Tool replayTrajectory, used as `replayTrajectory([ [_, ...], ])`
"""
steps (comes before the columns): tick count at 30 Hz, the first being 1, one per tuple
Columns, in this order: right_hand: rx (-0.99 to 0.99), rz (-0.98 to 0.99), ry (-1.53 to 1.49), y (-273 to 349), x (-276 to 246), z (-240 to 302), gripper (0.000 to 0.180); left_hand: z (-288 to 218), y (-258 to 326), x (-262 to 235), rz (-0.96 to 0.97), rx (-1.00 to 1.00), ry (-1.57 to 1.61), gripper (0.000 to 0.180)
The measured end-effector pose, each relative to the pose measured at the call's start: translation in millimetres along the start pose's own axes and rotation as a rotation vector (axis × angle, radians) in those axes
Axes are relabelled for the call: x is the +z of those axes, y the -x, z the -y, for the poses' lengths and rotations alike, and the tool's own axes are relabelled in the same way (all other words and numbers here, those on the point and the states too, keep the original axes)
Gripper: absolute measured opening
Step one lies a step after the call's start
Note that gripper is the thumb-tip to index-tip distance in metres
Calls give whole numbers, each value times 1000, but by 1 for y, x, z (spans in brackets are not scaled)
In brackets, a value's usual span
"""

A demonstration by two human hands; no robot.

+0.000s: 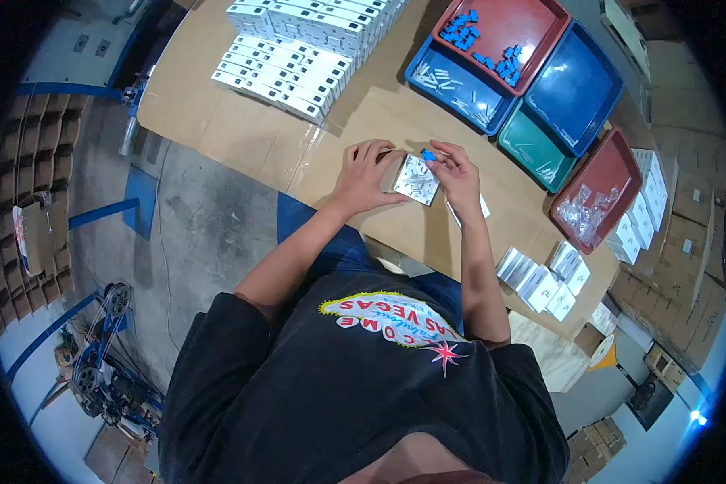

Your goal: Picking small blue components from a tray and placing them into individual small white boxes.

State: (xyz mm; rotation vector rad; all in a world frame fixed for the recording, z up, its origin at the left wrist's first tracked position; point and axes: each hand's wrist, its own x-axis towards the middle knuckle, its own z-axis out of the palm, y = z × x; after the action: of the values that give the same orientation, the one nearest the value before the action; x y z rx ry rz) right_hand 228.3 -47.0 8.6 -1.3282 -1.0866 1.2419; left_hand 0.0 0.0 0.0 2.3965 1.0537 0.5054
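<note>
A small white box (417,181) with a grey printed pattern is on the cardboard-covered table in front of me. My left hand (366,177) grips it from the left, thumb at the near edge and fingers at the far side. At the box's far right corner, my right hand (457,173) pinches a small blue plastic piece (427,154) between thumb and fingers. Whether the piece touches the box, I cannot tell. Partly hidden under my right wrist lies a flat white item (484,206).
Stacked white boxes (286,73) stand at the far left. On the right are a red tray (532,24) of blue pieces, blue trays (577,81), a green tray (528,137) and a red tray (613,161) of clear bags. More white boxes (540,282) sit near the right edge.
</note>
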Motion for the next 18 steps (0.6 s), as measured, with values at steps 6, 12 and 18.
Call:
replayTrajectory([
  [6, 298, -83, -573, -1, 3, 24, 38, -1, -2, 2, -50, 12, 26, 84],
  [12, 299, -15, -795, -1, 0, 30, 40, -1, 0, 2, -66, 21, -3, 81],
  [18, 312, 20, -818, -1, -10, 19, 41, -2, -1, 0, -72, 28, 24, 81],
])
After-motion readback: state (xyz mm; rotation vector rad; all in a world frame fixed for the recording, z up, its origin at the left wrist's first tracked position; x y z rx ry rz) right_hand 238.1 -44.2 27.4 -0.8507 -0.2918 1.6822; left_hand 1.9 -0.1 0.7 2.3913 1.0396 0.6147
